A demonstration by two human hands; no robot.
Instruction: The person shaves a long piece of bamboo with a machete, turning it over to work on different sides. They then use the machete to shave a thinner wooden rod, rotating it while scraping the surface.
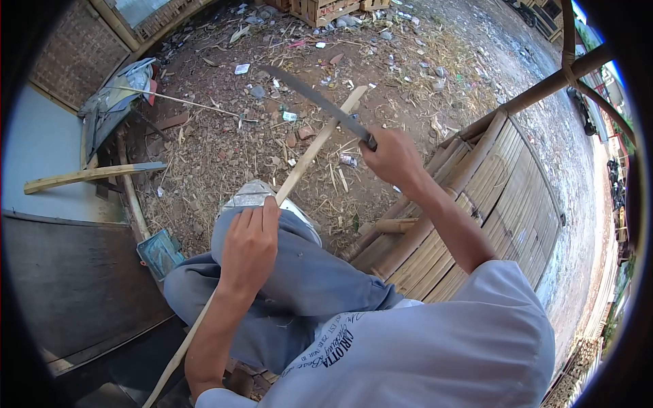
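Nearest, the left hand [250,246] lies knuckles-up on the raised knee of the grey trousers [306,279]. Its fingers [262,216] are pressed together and curled down over a long bamboo strip [309,153], pinning it against the leg. Whether the thumb wraps beneath cannot be told. The strip runs from the lower left, passes under that palm, comes out just past the fingertips and slants up and right over the ground. Just ahead of the fingertips, a pale grey pad [248,196], perhaps folded cloth, sits on the knee under the strip.

Farther out, the right hand [393,158] is clenched in a full fist round the handle of a long knife [313,95]. The dark blade reaches up and left and crosses the strip near its far end, well clear of the left fingers.

To the right is a slatted bamboo bench [490,197]. Beyond the hands, the dirt ground [224,149] is strewn with shavings and scraps. A rough plank [88,175] lies at the left, and a wooden crate [320,10] stands at the far edge.
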